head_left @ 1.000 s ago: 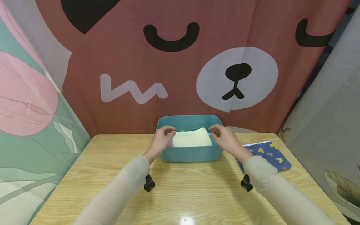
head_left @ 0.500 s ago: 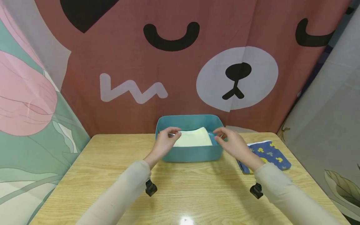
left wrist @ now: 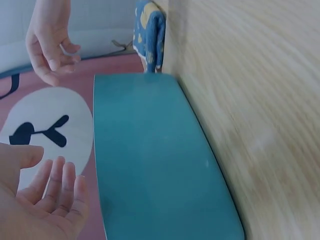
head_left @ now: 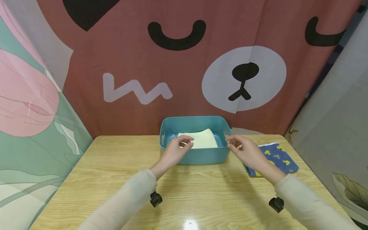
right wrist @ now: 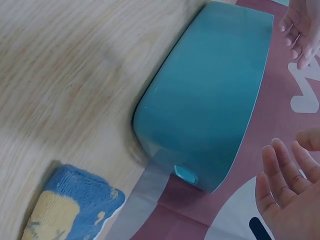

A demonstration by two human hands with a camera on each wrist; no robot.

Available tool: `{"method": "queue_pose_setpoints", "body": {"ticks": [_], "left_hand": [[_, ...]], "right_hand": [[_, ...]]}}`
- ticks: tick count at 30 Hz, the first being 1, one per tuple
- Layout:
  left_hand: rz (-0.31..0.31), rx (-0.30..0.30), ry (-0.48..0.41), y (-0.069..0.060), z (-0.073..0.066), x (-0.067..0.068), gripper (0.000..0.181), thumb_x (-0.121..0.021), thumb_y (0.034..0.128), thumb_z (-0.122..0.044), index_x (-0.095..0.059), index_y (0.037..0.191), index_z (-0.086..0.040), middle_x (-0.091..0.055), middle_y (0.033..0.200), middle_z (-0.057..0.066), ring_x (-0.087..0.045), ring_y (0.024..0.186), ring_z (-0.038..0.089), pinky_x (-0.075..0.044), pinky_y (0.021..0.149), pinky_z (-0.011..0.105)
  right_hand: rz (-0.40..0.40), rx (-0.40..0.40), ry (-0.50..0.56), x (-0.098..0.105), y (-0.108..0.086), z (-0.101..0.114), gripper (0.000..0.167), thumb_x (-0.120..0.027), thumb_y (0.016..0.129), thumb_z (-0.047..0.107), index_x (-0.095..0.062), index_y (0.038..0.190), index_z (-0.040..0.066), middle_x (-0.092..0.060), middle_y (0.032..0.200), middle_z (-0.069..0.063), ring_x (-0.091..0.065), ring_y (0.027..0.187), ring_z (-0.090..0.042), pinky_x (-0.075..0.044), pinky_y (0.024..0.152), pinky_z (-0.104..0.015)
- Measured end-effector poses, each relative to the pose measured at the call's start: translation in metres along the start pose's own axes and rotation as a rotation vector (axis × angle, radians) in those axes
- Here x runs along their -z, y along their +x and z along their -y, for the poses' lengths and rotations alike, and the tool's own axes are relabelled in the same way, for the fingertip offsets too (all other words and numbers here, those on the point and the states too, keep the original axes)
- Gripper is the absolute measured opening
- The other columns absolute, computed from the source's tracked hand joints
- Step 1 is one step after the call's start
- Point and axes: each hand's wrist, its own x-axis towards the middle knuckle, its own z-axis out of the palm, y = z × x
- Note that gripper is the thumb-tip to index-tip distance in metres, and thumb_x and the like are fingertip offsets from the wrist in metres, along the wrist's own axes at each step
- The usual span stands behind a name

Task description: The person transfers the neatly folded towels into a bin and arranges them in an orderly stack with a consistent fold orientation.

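Observation:
A pale yellow folded cloth [head_left: 204,139] lies inside a teal plastic basket [head_left: 201,156] at the back of the table. My left hand [head_left: 176,149] hovers over the basket's front left part, fingers loosely bent and holding nothing. Off the basket's right end, my right hand [head_left: 248,152] hangs in the air with relaxed fingers and nothing in them. Both wrist views show the palms bare, apart from the basket's outer wall [left wrist: 145,155]. To the right lies a folded blue cloth [head_left: 283,161] with yellow figures, partly hidden behind my right hand and forearm.
The wooden table [head_left: 120,188] ends at its back edge against a reddish curtain [head_left: 129,57] with a bear face. Other printed curtains hang at the left and right. The basket has a handle hole [right wrist: 185,174] in its end.
Both hands have drawn back toward me from over the basket. The left has shifted slightly right, the right further right. The yellow cloth stays in the basket.

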Motion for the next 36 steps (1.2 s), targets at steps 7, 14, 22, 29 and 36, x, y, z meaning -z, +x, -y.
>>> {"method": "queue_pose_setpoints", "body": {"ticks": [7, 14, 22, 29, 36], "left_hand": [[0.038, -0.036, -0.022, -0.006, -0.006, -0.01, 0.019, -0.064, 0.0978, -0.016, -0.071, 0.115, -0.01, -0.069, 0.101, 0.003, -0.063, 0.093, 0.022, -0.052, 0.083, 0.035], [0.077, -0.035, -0.048, -0.01, -0.01, -0.022, 0.02, -0.065, 0.0977, -0.017, -0.071, 0.114, -0.009, -0.069, 0.102, 0.002, -0.063, 0.093, 0.02, -0.051, 0.082, 0.033], [0.145, 0.02, -0.063, -0.016, -0.007, -0.042, 0.021, -0.064, 0.0985, -0.023, -0.07, 0.116, -0.012, -0.068, 0.103, -0.004, -0.06, 0.094, 0.015, -0.05, 0.081, 0.032], [0.193, 0.019, -0.05, -0.02, -0.004, -0.055, 0.017, -0.065, 0.0979, -0.022, -0.071, 0.113, -0.014, -0.069, 0.104, -0.005, -0.06, 0.091, 0.013, -0.05, 0.078, 0.029], [0.235, 0.017, -0.07, -0.023, -0.001, -0.07, 0.016, -0.066, 0.0975, -0.02, -0.072, 0.111, -0.014, -0.069, 0.099, -0.008, -0.059, 0.087, 0.007, -0.05, 0.076, 0.024]], "right_hand": [[-0.033, -0.007, -0.037, 0.007, -0.009, -0.004, 0.02, -0.064, 0.097, 0.01, -0.067, 0.117, 0.008, -0.066, 0.09, 0.001, -0.06, 0.076, -0.016, -0.05, 0.065, -0.033], [-0.046, -0.02, -0.074, 0.013, -0.018, -0.016, 0.021, -0.064, 0.097, 0.011, -0.067, 0.117, 0.007, -0.068, 0.09, -0.003, -0.059, 0.072, -0.015, -0.049, 0.061, -0.03], [-0.041, -0.039, -0.096, 0.021, -0.028, -0.028, 0.022, -0.065, 0.097, 0.011, -0.066, 0.119, 0.006, -0.067, 0.09, -0.003, -0.06, 0.073, -0.015, -0.049, 0.058, -0.03], [-0.037, -0.065, -0.113, 0.023, -0.036, -0.036, 0.023, -0.064, 0.098, 0.014, -0.066, 0.12, 0.005, -0.068, 0.094, -0.004, -0.06, 0.077, -0.017, -0.049, 0.061, -0.03], [-0.046, -0.09, -0.119, 0.024, -0.046, -0.046, 0.021, -0.065, 0.097, 0.012, -0.067, 0.117, 0.004, -0.068, 0.094, -0.007, -0.06, 0.075, -0.019, -0.045, 0.051, -0.028]]}}
